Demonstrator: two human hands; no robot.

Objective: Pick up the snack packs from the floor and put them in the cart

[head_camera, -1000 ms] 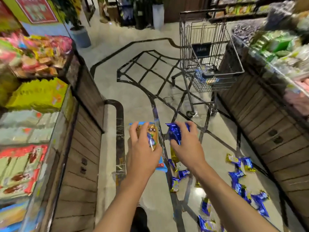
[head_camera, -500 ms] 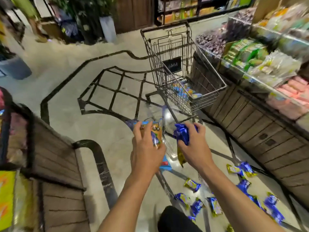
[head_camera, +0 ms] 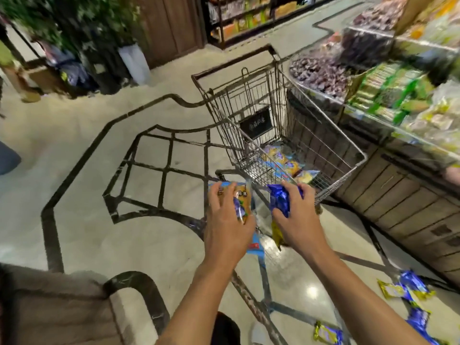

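Wire cart now nearer both hands, each gripping snack packs.

A glossy beige floor carries dark inlaid lines forming a grid. Right of the grid stands a wood-panelled counter heaped with packaged goods. Beyond the grid are potted plants, a wooden door and lit shelves.

Cart ahead, snack packs inside; display counter right; more packs on floor.
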